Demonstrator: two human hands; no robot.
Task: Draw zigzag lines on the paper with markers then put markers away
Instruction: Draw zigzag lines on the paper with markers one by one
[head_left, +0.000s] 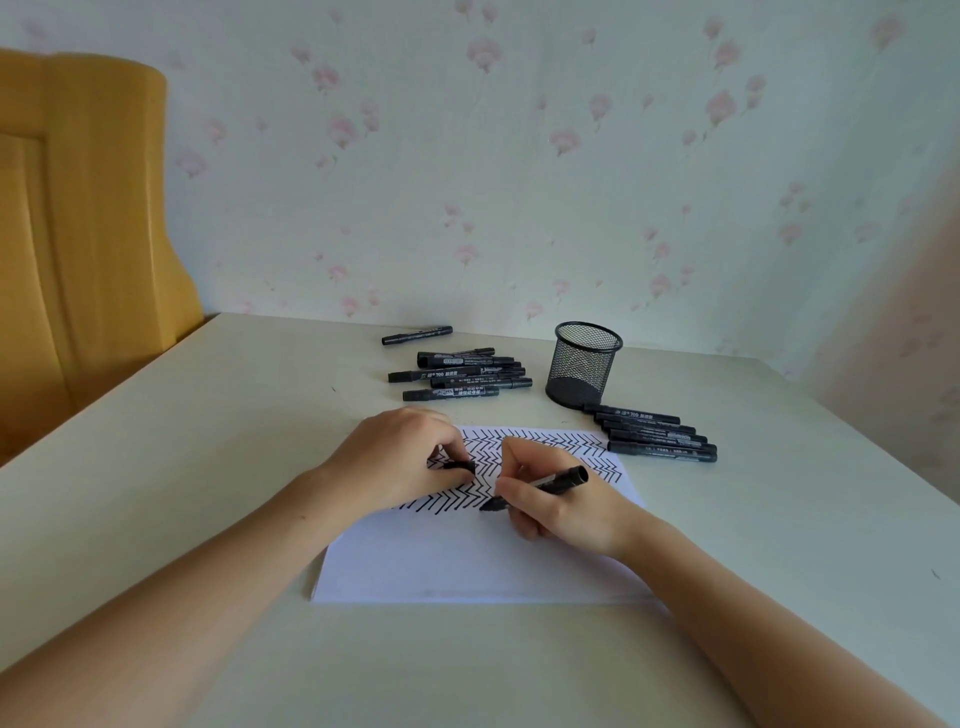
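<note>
Here, right hand (558, 506) grips a cylindrical marker (545, 486); left hand (402, 457) pinches, seemingly, its cap (460, 466).

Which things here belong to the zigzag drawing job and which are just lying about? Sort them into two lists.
Part of the job:
- marker gripped in the right hand
- black cap pinched by the left hand
- paper with zigzags
- loose markers behind the paper and beside it
- mesh pen holder

Just there:
- yellow wooden chair
- floral wallpaper
</note>
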